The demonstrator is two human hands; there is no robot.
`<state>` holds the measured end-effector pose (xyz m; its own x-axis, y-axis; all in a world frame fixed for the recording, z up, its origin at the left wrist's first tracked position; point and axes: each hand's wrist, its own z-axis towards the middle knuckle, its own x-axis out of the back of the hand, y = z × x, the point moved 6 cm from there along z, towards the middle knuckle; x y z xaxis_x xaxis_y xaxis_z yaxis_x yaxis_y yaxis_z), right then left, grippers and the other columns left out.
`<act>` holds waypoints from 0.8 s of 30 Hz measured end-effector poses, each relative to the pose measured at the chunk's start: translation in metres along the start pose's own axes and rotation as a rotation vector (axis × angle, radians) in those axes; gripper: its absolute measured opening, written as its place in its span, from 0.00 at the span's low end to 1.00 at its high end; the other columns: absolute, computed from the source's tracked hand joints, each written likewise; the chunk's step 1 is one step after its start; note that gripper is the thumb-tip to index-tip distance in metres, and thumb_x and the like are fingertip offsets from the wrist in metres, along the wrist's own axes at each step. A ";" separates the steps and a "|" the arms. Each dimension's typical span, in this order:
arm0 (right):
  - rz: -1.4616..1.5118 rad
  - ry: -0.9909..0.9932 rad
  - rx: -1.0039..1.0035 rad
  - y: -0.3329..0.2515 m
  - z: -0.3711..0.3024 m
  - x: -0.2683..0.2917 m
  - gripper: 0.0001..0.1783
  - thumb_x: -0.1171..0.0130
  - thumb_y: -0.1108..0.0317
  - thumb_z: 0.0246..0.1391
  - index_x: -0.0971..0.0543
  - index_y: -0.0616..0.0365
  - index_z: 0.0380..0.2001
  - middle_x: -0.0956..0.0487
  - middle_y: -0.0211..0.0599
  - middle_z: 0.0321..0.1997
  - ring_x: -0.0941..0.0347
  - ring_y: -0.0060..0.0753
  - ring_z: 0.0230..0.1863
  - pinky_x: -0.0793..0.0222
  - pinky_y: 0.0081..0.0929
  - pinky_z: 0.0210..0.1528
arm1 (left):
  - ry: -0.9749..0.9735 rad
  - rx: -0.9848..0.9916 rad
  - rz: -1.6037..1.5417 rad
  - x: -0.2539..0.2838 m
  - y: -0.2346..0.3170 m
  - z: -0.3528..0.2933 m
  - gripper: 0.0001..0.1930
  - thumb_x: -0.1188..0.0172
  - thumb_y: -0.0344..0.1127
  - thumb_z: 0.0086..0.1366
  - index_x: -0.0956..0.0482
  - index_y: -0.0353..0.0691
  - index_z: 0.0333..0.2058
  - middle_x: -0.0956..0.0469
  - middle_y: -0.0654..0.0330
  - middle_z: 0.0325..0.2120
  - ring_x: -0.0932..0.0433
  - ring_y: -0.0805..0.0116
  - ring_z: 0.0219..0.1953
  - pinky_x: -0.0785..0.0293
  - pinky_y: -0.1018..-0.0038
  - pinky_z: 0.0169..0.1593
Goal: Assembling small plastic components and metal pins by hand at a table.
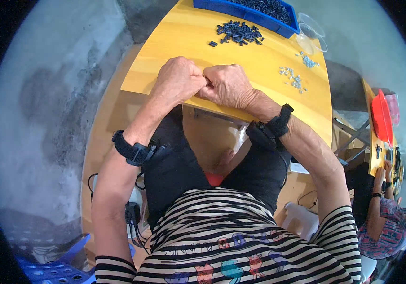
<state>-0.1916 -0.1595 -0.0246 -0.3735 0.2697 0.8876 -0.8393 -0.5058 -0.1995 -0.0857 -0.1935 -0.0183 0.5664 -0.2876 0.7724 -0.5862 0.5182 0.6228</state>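
Note:
My left hand [178, 79] and my right hand [227, 85] meet over the near edge of a yellow table [174, 38]. Both are closed, fingers curled in and pressed against each other. Whatever they pinch is hidden by the fingers; only a small dark spot shows where they meet. Beyond them lies a loose pile of small black cylindrical parts [241, 33]. To the right of my right hand are small pale parts [294, 78] in a scattered group, with a bluish cluster [310, 61] of small parts farther back.
A blue tray [286, 29] full of black parts stands at the far edge, with clear plastic cups [311, 38] beside it. A wall [56, 94] rises on the left. At right, another person [387, 222] sits by a second table with a red basin [381, 116]. A blue plastic basket [56, 272] is at lower left.

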 end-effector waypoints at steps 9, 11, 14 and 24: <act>0.040 -0.008 -0.026 -0.014 -0.016 -0.002 0.17 0.46 0.54 0.46 0.26 0.58 0.18 0.24 0.47 0.17 0.26 0.50 0.21 0.29 0.43 0.25 | 0.097 -0.069 0.033 -0.006 0.002 -0.017 0.08 0.41 0.33 0.42 0.24 0.33 0.15 0.27 0.50 0.15 0.28 0.56 0.19 0.32 0.65 0.25; -0.010 -0.030 0.005 -0.014 -0.020 -0.002 0.17 0.46 0.54 0.46 0.26 0.58 0.18 0.24 0.48 0.17 0.25 0.51 0.21 0.29 0.43 0.26 | 0.092 -0.053 0.044 -0.010 0.007 -0.018 0.08 0.42 0.34 0.42 0.24 0.33 0.15 0.27 0.49 0.15 0.28 0.55 0.19 0.32 0.64 0.25; -0.038 -0.056 0.042 -0.013 -0.023 -0.003 0.17 0.46 0.54 0.46 0.26 0.58 0.18 0.25 0.48 0.17 0.25 0.51 0.21 0.29 0.43 0.26 | 0.084 -0.064 0.015 -0.014 0.005 -0.018 0.09 0.42 0.34 0.42 0.24 0.33 0.15 0.27 0.49 0.15 0.28 0.53 0.19 0.32 0.63 0.25; 0.070 0.097 -0.061 -0.003 -0.023 0.002 0.17 0.45 0.54 0.45 0.27 0.57 0.17 0.24 0.48 0.18 0.25 0.51 0.21 0.29 0.43 0.27 | 0.121 -0.157 0.104 -0.009 0.016 -0.003 0.09 0.42 0.35 0.43 0.22 0.35 0.16 0.26 0.49 0.16 0.26 0.52 0.21 0.31 0.62 0.26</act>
<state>-0.1990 -0.1392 -0.0319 -0.4660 0.3151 0.8268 -0.8312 -0.4763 -0.2869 -0.0986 -0.1803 -0.0159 0.5784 -0.1321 0.8050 -0.5534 0.6616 0.5061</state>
